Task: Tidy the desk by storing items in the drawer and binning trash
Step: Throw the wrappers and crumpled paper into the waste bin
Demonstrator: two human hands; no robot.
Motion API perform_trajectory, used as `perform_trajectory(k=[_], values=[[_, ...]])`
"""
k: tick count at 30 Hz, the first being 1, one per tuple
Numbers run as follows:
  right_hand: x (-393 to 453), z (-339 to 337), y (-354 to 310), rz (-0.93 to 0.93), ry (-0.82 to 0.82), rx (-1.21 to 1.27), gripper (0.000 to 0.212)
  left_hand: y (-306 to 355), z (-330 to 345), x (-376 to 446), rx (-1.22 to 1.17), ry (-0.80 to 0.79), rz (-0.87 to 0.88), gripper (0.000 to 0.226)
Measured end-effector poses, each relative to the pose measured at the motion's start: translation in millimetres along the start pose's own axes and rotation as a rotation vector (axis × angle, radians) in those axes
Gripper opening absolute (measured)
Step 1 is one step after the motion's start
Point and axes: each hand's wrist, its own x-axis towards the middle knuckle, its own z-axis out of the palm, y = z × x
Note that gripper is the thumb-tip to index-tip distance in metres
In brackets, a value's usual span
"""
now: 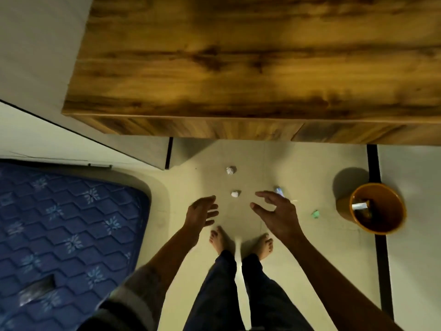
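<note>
Floor stock, left to right. My left hand point(202, 212): open, empty. Paper wad point(235, 193), between my hands; second wad point(231, 170) nearer the desk point(238, 68). Likely feather-light, crushable; pinch anywhere. My right hand point(276, 211): spread, empty, apart from the left. Green scrap point(315, 214): probably flimsy. Orange bin point(377, 209): far right.

No legible text, label, brand, number or sign anywhere: desk point(238, 56) bare of print, bin point(379, 231) unmarked, floor scraps too small and blurred to read.
</note>
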Motion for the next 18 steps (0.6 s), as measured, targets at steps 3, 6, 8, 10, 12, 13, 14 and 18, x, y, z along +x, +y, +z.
perform_trajectory(k=[3, 6, 8, 10, 12, 13, 14, 18], values=[[21, 9, 26, 0.029, -0.037, -0.053, 0.037, -22, 11, 50, 0.024, 0.046, -0.037, 0.036], [52, 22, 53, 0.059, -0.033, -0.100, 0.042, -36, 19, 106, 0.065, 0.100, 0.003, 0.044], [75, 34, 79, 0.074, -0.026, -0.115, 0.044, -46, 24, 147, 0.088, 0.135, 0.030, 0.044], [94, 47, 106, 0.066, -0.010, -0.157, 0.045, -54, 27, 182, 0.156, 0.151, 0.054, 0.042], [117, 63, 137, 0.051, -0.009, -0.215, 0.046, -67, 22, 225, 0.282, 0.148, 0.094, 0.047], [129, 72, 151, 0.043, -0.019, -0.247, 0.046, -73, 18, 245, 0.355, 0.144, 0.122, 0.052], [140, 78, 162, 0.034, -0.034, -0.284, 0.046, -77, 13, 265, 0.418, 0.143, 0.141, 0.057], [177, 109, 215, 0.025, -0.050, -0.408, 0.047, -104, 1, 329, 0.709, 0.078, 0.202, 0.058]])
